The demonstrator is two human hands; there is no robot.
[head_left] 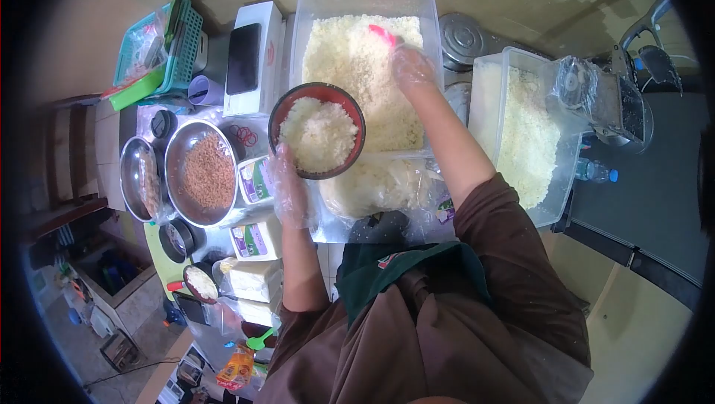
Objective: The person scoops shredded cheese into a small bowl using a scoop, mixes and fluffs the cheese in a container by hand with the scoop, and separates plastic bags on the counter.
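Observation:
A clear plastic glove covers my left hand [289, 186], which grips the rim of a bowl [354, 152], dark outside and red inside. White, crumbly grated food [316, 132] fills the bowl. It is held over the near left corner of a large clear bin [357, 0] of similar pale, crumbly food [339, 50]. My right hand [413, 69], also gloved, is at the bin's right side. Its fingers are closed around a pink tool [382, 34], whose exposed end lies against the food; its full shape is hidden.
A second bin [484, 99] of pale crumbs stands right, beside a grating machine [596, 95]. Left are a steel bowl [173, 188] of brown bits, wrapped blocks [253, 240], a phone [243, 58] on a white box and a teal basket [190, 39]. A filled plastic bag [376, 188] lies before me.

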